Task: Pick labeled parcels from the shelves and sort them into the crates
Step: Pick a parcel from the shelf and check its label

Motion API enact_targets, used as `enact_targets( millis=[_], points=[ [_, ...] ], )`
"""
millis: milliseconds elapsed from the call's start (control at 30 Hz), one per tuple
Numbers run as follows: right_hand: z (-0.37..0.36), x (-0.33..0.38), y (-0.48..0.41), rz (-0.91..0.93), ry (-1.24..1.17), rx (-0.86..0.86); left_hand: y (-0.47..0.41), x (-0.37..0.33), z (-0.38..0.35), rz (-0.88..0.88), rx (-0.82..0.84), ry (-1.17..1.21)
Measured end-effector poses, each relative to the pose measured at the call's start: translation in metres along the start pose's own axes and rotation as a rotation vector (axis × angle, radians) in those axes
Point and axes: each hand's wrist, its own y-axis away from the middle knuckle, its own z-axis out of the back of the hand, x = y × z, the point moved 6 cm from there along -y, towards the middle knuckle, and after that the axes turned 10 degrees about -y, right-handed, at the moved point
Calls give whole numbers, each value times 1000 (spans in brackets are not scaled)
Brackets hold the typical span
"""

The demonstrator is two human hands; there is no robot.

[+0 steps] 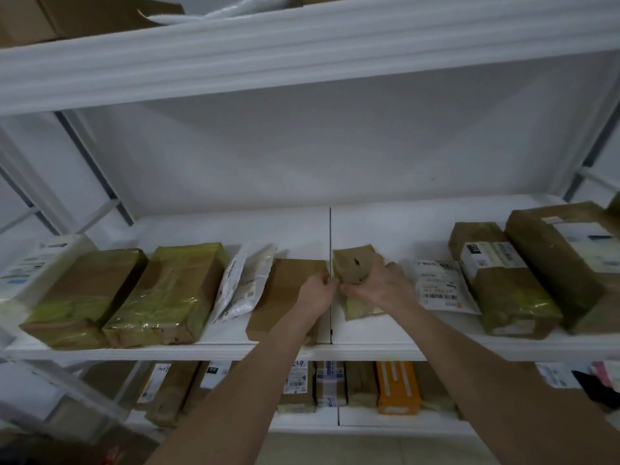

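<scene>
**Both grips on a small brown parcel at mid-shelf**

A white metal shelving unit (302, 55) fills the view against a white wall. Its middle shelf (385, 229) carries a row of parcels along the front edge. The biggest, a brown labelled carton (567, 263), sits toward the right end with a taped labelled box (503, 290) touching it. Toward the left end lie two boxes wrapped in yellowish tape (167, 293). A flat brown box (285, 283) lies just left of the shelf's centre seam. White poly mailers (245, 283) lean between it and the taped boxes, and another white mailer (439, 286) lies right of centre.

The small parcel (352, 263) lies just right of the seam. It is crumpled brown paper with a dark tear on top and yellowish tape at its near end. The right grip (379, 283) curls over its right side, thumb on the near part. The left grip (318, 290) pinches its left edge at the seam.
</scene>
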Motion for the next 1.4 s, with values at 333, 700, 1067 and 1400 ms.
enact_targets(
  millis=[333,700,1067,1400],
  points=[
    [20,-35,23,-21,-877,23,7,-1,-2,23,60,387],
    [36,-43,51,-114,-1298,253,28,-23,5,52,36,716],
    [51,-63,55,-222,-1332,222,43,-35,3,-105,34,512],
    [43,-67,66,-230,-1402,246,44,-25,-9,-27,9,604]
  ],
)
